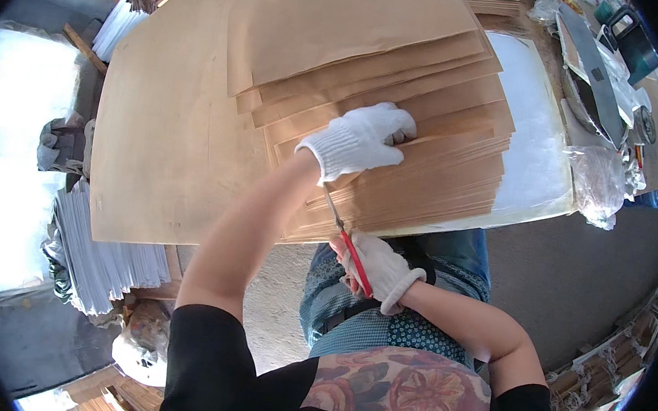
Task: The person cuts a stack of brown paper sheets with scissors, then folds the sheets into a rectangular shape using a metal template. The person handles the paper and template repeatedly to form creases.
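Note:
A thick pile of brown paper sheets point(444, 165) lies on the table, its near edges fanned out in steps. My left hand point(363, 136), in a white knitted glove, rests on these stepped edges. Its thumb stands apart from the curved fingers, and I see no sheet pinched between them. Closer to my body, my right hand point(377, 267), also gloved in white, is closed around red-handled scissors point(354, 257). Their slim metal end points up and left, toward the pile's near edge below my left wrist. The right fingertips show bare past the glove.
A broad tan board point(170, 127) covers the table's left side; a white surface point(537, 138) shows on the right. Beyond it are a dark jug point(633, 48), a flat grey device point(592, 76) and a clear plastic bag point(597, 180). White sheets point(107, 244) are stacked at lower left.

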Available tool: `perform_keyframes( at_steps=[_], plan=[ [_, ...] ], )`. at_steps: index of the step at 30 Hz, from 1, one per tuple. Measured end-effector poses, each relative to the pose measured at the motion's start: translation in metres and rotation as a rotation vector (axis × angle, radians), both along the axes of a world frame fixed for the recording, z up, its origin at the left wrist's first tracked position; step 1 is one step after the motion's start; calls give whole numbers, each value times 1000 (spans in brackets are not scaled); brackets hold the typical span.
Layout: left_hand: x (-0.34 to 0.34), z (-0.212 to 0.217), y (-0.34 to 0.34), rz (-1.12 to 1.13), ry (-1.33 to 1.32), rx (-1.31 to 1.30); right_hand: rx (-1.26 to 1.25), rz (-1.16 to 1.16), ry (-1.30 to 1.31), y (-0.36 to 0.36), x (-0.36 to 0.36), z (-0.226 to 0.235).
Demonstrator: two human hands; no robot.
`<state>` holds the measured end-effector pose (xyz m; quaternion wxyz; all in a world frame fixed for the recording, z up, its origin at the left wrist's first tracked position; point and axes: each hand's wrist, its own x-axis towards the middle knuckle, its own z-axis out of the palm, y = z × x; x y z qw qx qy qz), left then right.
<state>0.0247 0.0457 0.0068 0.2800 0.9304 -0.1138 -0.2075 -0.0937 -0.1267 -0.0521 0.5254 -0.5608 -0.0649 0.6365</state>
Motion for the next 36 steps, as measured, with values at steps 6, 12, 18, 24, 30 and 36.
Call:
perform_keyframes(
  at_steps=[6, 12, 18, 24, 30, 36],
  plan=[
    [2, -10, 0, 189, -355, 141, -78, -134, 246, -23, 14, 9],
    [4, 4, -2, 225, -476, 421, 297, -479, 277, -95, 46, 24],
    [-21, -11, -38, 204, -282, 267, 191, -559, 348, -106, 69, 20],
    [-23, -11, -52, 280, -247, 297, 88, -504, 233, -112, 65, 34],
    [-24, -16, -39, 268, -302, 201, -158, -589, -29, -155, 97, 19],
    [-14, -12, -18, 189, -184, 39, -98, -672, -29, -147, 87, -3]
  ],
)
